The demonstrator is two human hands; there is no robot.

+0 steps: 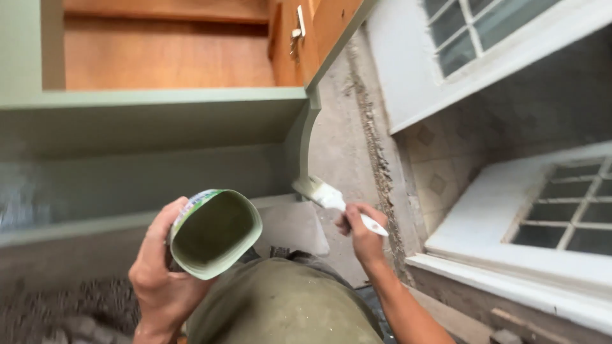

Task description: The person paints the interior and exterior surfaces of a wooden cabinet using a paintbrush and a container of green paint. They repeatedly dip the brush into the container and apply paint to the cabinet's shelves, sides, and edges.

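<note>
My left hand (158,275) grips a plastic tub (214,233) coated inside with pale green paint, its open mouth tilted toward me. My right hand (363,234) holds a white-handled paintbrush (326,196) whose green-loaded bristles touch the curved green leg (305,141) of a wooden cabinet. The cabinet (153,102) has a green painted frame and a bare orange wood interior, with its door (299,38) swung open. My knee in olive trousers (280,306) sits between the hands.
A white window frame (554,216) with glass panes lies to the right, another white panel (440,57) above it. A sheet of paper (290,226) lies under the cabinet leg. Rough concrete floor (344,140) with rubble runs between; gravel (57,312) at lower left.
</note>
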